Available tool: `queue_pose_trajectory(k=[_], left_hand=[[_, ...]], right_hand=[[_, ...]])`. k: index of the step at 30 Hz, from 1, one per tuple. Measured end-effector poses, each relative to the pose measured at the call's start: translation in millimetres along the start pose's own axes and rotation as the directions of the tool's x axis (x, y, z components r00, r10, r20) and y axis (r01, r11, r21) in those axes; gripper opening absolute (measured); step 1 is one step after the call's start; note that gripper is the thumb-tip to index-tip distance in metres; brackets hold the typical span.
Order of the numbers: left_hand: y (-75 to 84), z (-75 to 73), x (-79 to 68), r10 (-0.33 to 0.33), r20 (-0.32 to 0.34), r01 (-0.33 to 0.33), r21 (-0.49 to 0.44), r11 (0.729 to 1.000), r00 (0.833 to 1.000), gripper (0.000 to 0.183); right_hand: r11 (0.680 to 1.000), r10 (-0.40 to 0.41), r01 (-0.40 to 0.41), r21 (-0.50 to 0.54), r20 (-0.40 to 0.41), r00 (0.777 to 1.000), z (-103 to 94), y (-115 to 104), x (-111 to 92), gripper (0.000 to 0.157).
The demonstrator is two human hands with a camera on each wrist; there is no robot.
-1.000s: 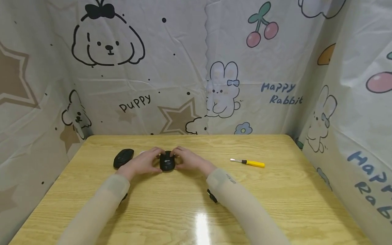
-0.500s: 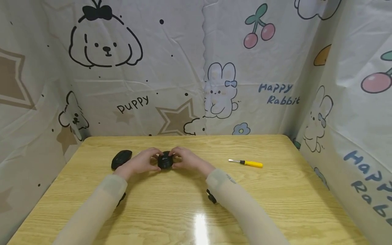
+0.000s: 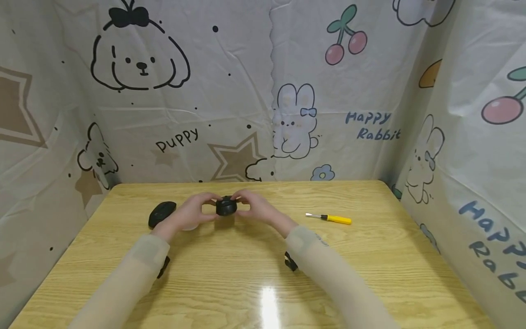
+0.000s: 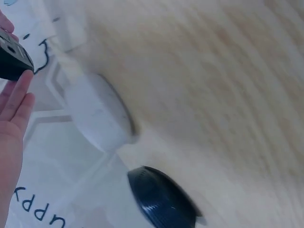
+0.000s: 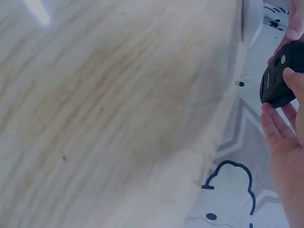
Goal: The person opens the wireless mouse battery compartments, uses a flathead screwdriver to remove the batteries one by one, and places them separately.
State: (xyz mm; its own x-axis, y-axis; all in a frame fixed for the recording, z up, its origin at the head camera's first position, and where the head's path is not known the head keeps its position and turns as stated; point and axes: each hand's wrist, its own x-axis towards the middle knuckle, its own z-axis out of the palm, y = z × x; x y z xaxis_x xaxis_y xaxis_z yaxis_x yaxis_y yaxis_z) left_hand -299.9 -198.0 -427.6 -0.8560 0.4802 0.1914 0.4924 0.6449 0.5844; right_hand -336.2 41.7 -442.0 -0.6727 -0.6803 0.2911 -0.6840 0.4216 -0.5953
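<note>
Between both hands, a small black computer mouse (image 3: 226, 206) is held above the table, its shadow showing beneath it. My left hand (image 3: 191, 212) grips its left side with thumb and fingers. On the opposite side, my right hand (image 3: 259, 208) pinches it the same way. The right wrist view shows the underside of the mouse (image 5: 278, 78), with its slots and a round spot, turned toward the camera. At the left edge of the left wrist view, the fingers (image 4: 19, 97) of my left hand touch the mouse (image 4: 14, 59).
A larger black mouse (image 3: 162, 214) lies left of my left hand. A white mouse (image 4: 99, 111) sits near it, mostly hidden behind that hand in the head view. To the right lies a screwdriver (image 3: 330, 219) with a yellow handle. Printed cloth (image 3: 230, 91) surrounds the wooden table (image 3: 230, 274).
Both hands have lifted the black mouse off the table and tilted it, so its end now faces the head camera. The right arm has shifted slightly right. The other mice and screwdriver have stayed put.
</note>
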Motion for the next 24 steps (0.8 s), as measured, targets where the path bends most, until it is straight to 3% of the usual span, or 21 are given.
queue_pose_trajectory(k=[5,10,15,24], left_hand=[[10.7,-2.1,3.8,0.008,-0.066,-0.007,0.029,1.0,0.998,0.047],[21.0,0.0,6.8,0.061,-0.128,-0.054,0.056,0.997,0.99,0.045],[32.3,-0.8,7.2,0.106,-0.187,-0.095,0.068,0.993,0.977,0.042],[62.7,-6.5,-2.1,0.131,-0.265,-0.117,0.067,0.991,0.955,0.037]], right_hand=[[0.999,-0.04,0.04,-0.001,-0.042,0.998,-10.2,-4,-2,0.037],[0.999,-0.042,0.044,0.027,-0.087,0.995,-23.1,-12,-10,0.038],[0.999,-0.051,0.05,-0.01,-0.134,0.99,-34.0,-23,-15,0.038],[0.99,-0.139,0.133,-0.045,-0.196,0.971,-53.6,-42,-29,0.035]])
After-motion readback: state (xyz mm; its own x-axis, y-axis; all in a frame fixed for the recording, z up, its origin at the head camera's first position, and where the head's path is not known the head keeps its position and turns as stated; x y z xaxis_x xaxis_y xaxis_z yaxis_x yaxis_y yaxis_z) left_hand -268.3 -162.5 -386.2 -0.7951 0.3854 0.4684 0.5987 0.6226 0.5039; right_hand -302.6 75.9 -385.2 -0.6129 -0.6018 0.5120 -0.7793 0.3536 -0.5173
